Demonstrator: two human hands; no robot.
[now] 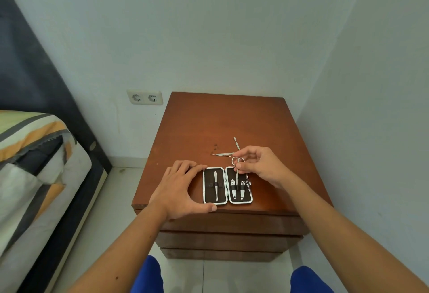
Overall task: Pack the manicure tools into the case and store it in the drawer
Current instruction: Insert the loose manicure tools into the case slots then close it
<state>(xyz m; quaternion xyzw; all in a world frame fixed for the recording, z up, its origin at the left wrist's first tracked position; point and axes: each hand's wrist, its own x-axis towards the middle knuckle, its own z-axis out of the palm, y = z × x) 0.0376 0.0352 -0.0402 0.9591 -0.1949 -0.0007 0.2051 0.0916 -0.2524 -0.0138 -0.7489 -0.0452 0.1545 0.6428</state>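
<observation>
An open manicure case with a white rim and dark lining lies near the front edge of the brown nightstand. Its left half holds one slim tool under a strap; its right half holds two clippers. My right hand pinches small scissors, their blades pointing down into the right half. My left hand rests against the case's left side, thumb at the front corner, fingers at the top edge. Two thin metal tools lie loose behind the case.
The nightstand has closed drawer fronts below its top. It stands in a wall corner. A bed with a striped cover is at the left, and a double wall socket sits behind. My knees in blue are below.
</observation>
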